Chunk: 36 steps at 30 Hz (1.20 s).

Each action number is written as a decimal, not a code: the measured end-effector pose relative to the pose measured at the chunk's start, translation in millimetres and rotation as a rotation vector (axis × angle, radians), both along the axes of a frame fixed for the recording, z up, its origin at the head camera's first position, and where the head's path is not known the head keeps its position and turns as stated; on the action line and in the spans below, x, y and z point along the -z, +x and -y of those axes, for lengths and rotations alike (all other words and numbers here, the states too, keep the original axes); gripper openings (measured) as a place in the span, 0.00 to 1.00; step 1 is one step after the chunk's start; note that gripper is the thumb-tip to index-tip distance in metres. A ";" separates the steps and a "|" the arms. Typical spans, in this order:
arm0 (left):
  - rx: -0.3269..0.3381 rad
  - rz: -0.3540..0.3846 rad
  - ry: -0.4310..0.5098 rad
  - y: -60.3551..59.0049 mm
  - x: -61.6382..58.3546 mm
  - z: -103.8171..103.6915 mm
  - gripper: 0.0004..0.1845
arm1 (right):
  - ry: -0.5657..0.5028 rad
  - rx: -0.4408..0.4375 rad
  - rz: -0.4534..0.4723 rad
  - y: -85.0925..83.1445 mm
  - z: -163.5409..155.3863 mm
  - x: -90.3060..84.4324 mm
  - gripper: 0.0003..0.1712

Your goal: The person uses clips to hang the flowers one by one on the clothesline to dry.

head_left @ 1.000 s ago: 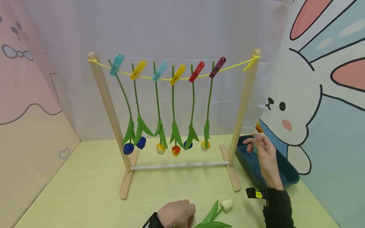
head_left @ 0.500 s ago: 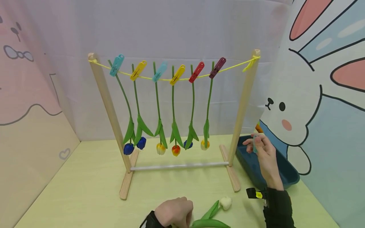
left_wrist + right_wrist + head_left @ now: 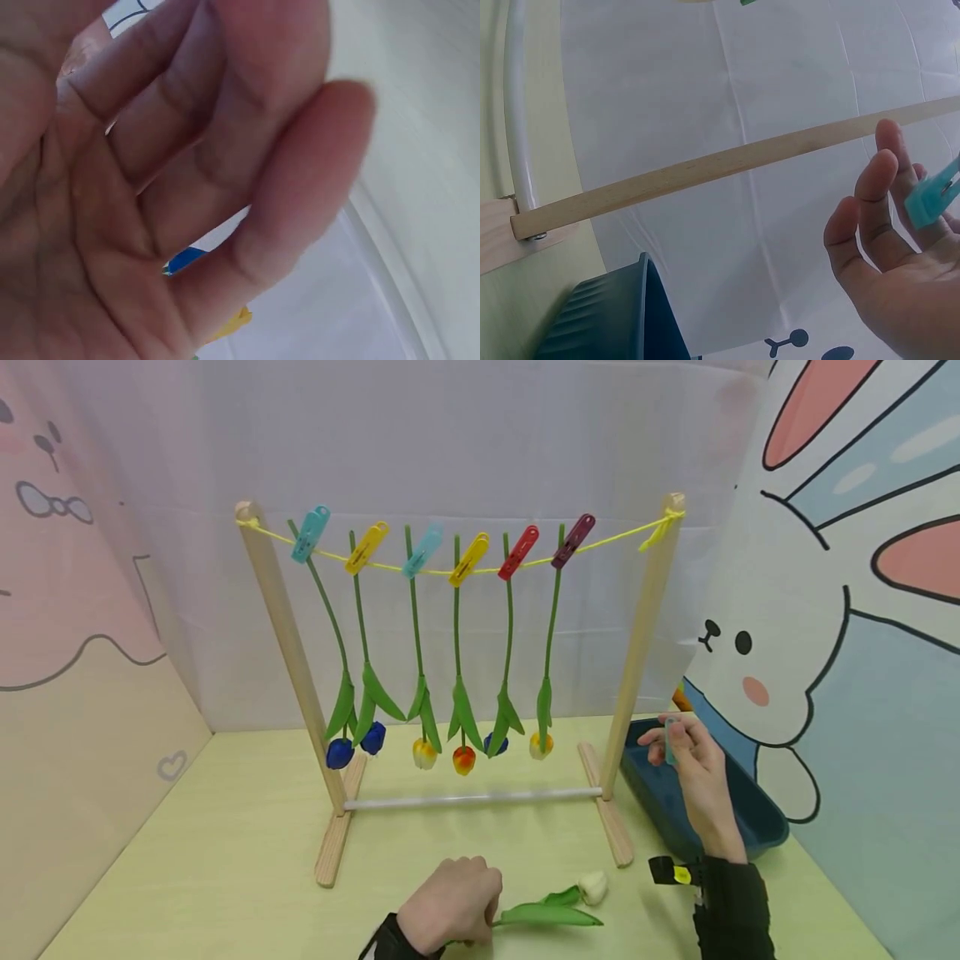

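Nearest me, the left hand [image 3: 450, 902] curls round the stem end of a white tulip [image 3: 555, 906] lying on the pale green table [image 3: 225, 860], while the right hand [image 3: 693, 768] pinches a teal clothespin [image 3: 670, 739] above the dark blue bin [image 3: 757, 827] — this looks like the pick-up step. The next move, I'd judge, calls for lifting the stem to the free stretch of yellow string [image 3: 607, 537] on the wooden rack [image 3: 637, 643], beyond six pegged tulips — cartoon rabbit walls enclose everything.
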<state>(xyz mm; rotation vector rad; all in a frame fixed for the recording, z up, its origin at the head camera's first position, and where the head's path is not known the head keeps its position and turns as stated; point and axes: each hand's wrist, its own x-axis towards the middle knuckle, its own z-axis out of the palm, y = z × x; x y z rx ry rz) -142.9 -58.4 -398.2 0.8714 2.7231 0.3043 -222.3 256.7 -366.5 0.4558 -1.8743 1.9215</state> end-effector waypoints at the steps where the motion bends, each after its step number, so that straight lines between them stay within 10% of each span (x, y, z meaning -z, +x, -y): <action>1: 0.005 -0.031 -0.003 -0.2 0.1 -0.3 0.12 | -0.002 -0.004 -0.005 -0.1 -0.2 0.2 0.11; 16: -0.104 -0.619 0.036 -1.7 -3.1 -2.9 0.27 | -0.076 0.094 -0.013 0.2 0.8 -1.5 0.11; 22: -0.174 -0.573 0.086 -2.2 -8.8 -4.7 0.21 | -0.078 0.128 0.005 0.2 0.5 -1.2 0.11; 27: -0.232 -0.529 0.298 -4.9 -13.1 -4.0 0.03 | -0.063 0.122 -0.001 -0.9 0.4 -1.0 0.11; 32: -0.257 -0.546 0.485 -7.1 -13.8 -3.6 0.03 | -0.067 0.120 0.014 -1.3 1.5 -0.6 0.11; 36: -0.264 -0.414 0.693 -6.4 -15.5 -3.6 0.04 | -0.066 0.132 0.025 -1.0 2.7 -0.7 0.10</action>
